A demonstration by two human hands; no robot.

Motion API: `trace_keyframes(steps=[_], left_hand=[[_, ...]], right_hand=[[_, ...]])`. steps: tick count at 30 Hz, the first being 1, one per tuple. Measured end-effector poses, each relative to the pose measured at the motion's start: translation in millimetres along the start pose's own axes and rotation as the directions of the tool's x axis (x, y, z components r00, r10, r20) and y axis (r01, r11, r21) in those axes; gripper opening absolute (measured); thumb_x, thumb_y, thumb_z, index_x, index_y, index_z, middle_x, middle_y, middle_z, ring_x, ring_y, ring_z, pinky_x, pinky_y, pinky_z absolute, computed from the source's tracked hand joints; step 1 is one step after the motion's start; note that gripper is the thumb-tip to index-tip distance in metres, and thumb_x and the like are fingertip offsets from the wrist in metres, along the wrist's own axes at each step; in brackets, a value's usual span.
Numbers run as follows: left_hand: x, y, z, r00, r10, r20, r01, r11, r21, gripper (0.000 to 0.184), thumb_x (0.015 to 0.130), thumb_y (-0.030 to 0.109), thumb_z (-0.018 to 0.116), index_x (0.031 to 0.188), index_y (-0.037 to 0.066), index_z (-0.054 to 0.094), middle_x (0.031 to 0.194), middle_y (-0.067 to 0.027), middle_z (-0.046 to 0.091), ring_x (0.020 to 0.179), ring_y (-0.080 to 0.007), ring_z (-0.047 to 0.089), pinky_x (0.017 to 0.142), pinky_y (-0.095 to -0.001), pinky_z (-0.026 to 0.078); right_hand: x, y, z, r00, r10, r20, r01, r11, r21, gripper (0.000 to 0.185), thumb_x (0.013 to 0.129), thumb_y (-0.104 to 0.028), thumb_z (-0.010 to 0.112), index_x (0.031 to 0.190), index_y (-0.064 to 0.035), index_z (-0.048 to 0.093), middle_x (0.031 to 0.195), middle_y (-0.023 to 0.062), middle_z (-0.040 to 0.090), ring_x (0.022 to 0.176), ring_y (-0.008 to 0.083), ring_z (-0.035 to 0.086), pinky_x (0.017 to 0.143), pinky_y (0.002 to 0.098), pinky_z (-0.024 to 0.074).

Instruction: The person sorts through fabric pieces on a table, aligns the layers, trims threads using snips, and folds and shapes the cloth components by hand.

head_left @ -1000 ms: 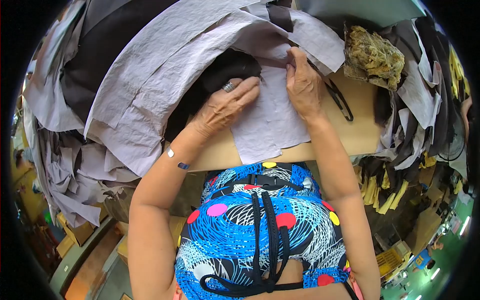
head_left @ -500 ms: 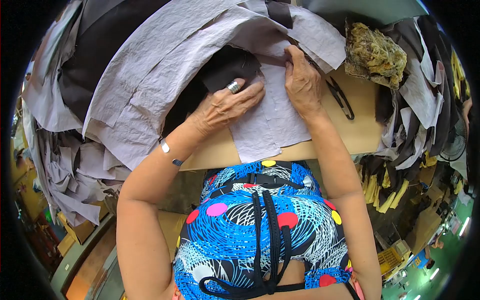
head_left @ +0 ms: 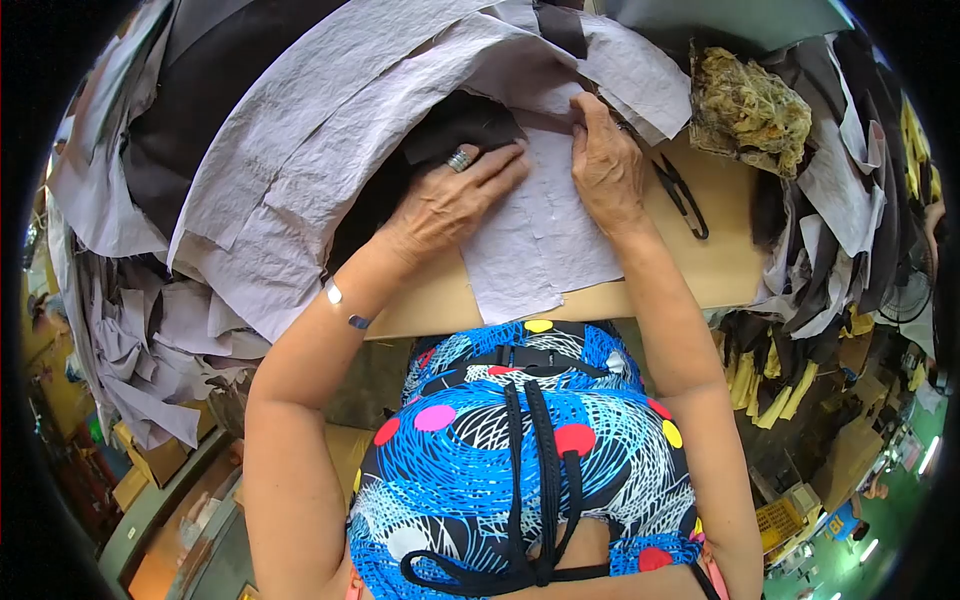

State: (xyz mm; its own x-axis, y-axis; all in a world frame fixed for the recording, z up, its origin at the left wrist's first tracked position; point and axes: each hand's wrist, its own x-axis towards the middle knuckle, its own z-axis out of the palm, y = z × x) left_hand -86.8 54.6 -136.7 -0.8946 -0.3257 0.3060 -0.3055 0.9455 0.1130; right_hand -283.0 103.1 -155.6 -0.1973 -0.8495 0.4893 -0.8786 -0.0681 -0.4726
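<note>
My left hand (head_left: 455, 200), with a wide silver ring, is bent over the lower edge of a dark cloth piece (head_left: 465, 125) where it meets a pale grey cloth panel (head_left: 535, 240). Its fingers are together on the cloth and the thumb is hidden. To the right, my right hand (head_left: 608, 165) pinches the grey fabric near its right edge, index finger and thumb close together. A large grey cloth (head_left: 290, 150) arches up and around from the left, over the dark piece. Black thread snips (head_left: 682, 195) lie just right of my right hand.
The tan tabletop (head_left: 715, 240) shows under the cloth. A tangled yellowish bundle (head_left: 750, 110) sits at back right. Grey and dark fabric piles (head_left: 840, 190) crowd the right, and more grey cloth (head_left: 150, 340) hangs at left. Yellow-and-dark strips (head_left: 770, 370) hang below the right edge.
The dark piece under my left hand has flattened and folded away from me; the left fingers have shifted slightly up and left. My right hand has hardly moved.
</note>
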Motion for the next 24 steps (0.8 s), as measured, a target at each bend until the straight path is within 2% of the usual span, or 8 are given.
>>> trace_keyframes(steps=[1, 4, 7, 9, 12, 15, 20, 24], left_hand=[[-1, -2, 2, 1.0, -0.011, -0.015, 0.011, 1.0, -0.016, 0.042, 0.077, 0.003, 0.049, 0.118, 0.009, 0.053, 0.122, -0.0068, 0.052, 0.093, -0.0249, 0.056, 0.082, -0.0316, 0.046], [-1, -2, 6, 0.998, -0.062, -0.028, 0.059, 0.993, -0.106, 0.041, 0.078, 0.002, 0.049, 0.118, 0.007, 0.053, 0.122, -0.0086, 0.052, 0.097, -0.0279, 0.055, 0.086, -0.0347, 0.044], [-1, -1, 2, 0.992, -0.129, 0.01, 0.129, 0.973, -0.192, 0.041, 0.079, 0.001, 0.048, 0.119, 0.007, 0.052, 0.123, -0.0095, 0.051, 0.101, -0.0286, 0.054, 0.086, -0.0362, 0.044], [0, 0, 2, 0.99, -0.14, 0.012, 0.14, 0.973, -0.182, 0.041, 0.079, 0.001, 0.048, 0.119, 0.008, 0.052, 0.123, -0.0091, 0.051, 0.102, -0.028, 0.054, 0.085, -0.0363, 0.045], [-1, 2, 3, 0.968, -0.22, 0.12, 0.242, 0.944, -0.223, 0.043, 0.079, 0.001, 0.048, 0.12, 0.013, 0.052, 0.125, -0.007, 0.05, 0.103, -0.0269, 0.055, 0.083, -0.0358, 0.047], [-5, 1, 9, 0.965, -0.22, 0.139, 0.247, 0.946, -0.211, 0.045, 0.08, 0.003, 0.047, 0.121, 0.02, 0.052, 0.128, -0.0044, 0.048, 0.103, -0.0268, 0.055, 0.081, -0.0356, 0.049], [-6, 2, 9, 0.97, -0.204, 0.134, 0.225, 0.959, -0.171, 0.044, 0.08, 0.006, 0.046, 0.12, 0.024, 0.052, 0.132, -0.0033, 0.044, 0.102, -0.0262, 0.056, 0.081, -0.036, 0.05], [-4, 6, 6, 0.949, -0.246, 0.199, 0.278, 0.948, -0.156, 0.04, 0.078, 0.009, 0.049, 0.115, 0.022, 0.055, 0.131, -0.0017, 0.045, 0.106, -0.0239, 0.053, 0.085, -0.0378, 0.046]], right_hand=[[0, 1, 0, 1.0, -0.01, -0.009, 0.01, 1.0, -0.002, 0.035, 0.075, 0.001, 0.054, 0.109, -0.0084, 0.047, 0.091, 0.0134, 0.06, 0.076, 0.0316, 0.059, 0.062, 0.0389, 0.0476], [0, -9, -11, 0.962, -0.247, -0.115, 0.222, 0.955, -0.196, 0.049, 0.068, -0.013, 0.067, 0.113, -0.0133, 0.047, 0.104, 0.0059, 0.053, 0.089, 0.0234, 0.053, 0.073, 0.036, 0.0419], [-5, -12, -8, 0.94, -0.341, -0.021, 0.326, 0.914, -0.243, 0.065, 0.059, -0.028, 0.074, 0.116, -0.0184, 0.045, 0.114, 0.0, 0.044, 0.099, 0.0182, 0.044, 0.081, 0.0344, 0.0319], [0, -12, -7, 0.944, -0.328, 0.019, 0.323, 0.914, -0.245, 0.068, 0.057, -0.032, 0.074, 0.117, -0.0196, 0.045, 0.113, 0.0001, 0.044, 0.1, 0.0182, 0.043, 0.082, 0.0354, 0.0293], [9, -11, -13, 0.949, -0.304, 0.085, 0.316, 0.921, -0.228, 0.072, 0.056, -0.037, 0.075, 0.119, -0.0215, 0.044, 0.115, 0.0004, 0.042, 0.104, 0.0182, 0.039, 0.083, 0.0375, 0.0286], [10, -7, -21, 0.936, -0.319, 0.149, 0.343, 0.922, -0.182, 0.077, 0.053, -0.04, 0.076, 0.12, -0.0224, 0.043, 0.115, 0.0009, 0.042, 0.105, 0.0185, 0.038, 0.084, 0.038, 0.0282], [-18, -15, -49, 0.887, -0.292, 0.359, 0.345, 0.934, -0.094, 0.087, 0.048, -0.042, 0.078, 0.123, -0.0228, 0.04, 0.117, 0.003, 0.041, 0.107, 0.0192, 0.038, 0.086, 0.0374, 0.0274], [-41, -19, -62, 0.888, -0.152, 0.434, 0.192, 0.98, -0.05, 0.093, 0.051, -0.044, 0.077, 0.131, -0.021, 0.035, 0.122, 0.0063, 0.041, 0.109, 0.0231, 0.04, 0.089, 0.0402, 0.0281]])
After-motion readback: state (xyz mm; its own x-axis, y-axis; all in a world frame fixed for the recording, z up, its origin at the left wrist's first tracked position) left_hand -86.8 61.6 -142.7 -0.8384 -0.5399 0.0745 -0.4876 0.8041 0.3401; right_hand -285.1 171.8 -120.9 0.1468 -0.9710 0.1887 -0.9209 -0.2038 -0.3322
